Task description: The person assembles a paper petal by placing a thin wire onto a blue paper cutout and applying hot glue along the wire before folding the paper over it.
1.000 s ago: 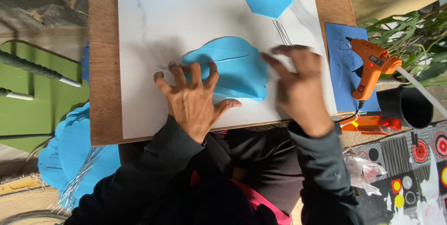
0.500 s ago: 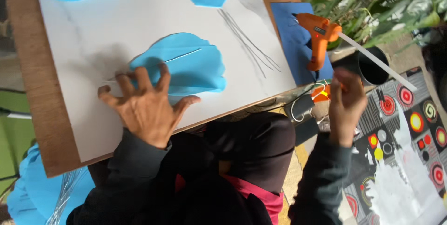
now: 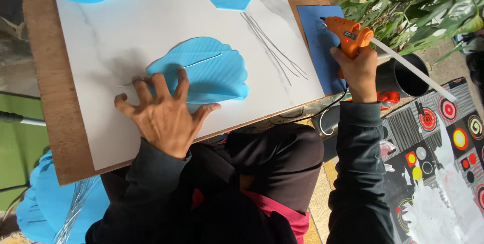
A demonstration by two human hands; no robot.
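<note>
Left hand (image 3: pixel 164 115) flat, fingers (image 3: pixel 151 85) spread, pressing the near edge of the light blue foam petal (image 3: pixel 204 75) onto the white sheet (image 3: pixel 126 27) covering the wooden counter (image 3: pixel 45 87). A thin wire (image 3: pixel 196 62) lies across the petal. Right hand (image 3: pixel 359 70), fingers wrapped around the orange glue gun (image 3: pixel 348 34), holds it over the dark blue pad (image 3: pixel 317 42) at the counter's right edge. Loose wires (image 3: pixel 275 47) lie between petal and pad. Black cup (image 3: pixel 403 75) just right of the hand.
</note>
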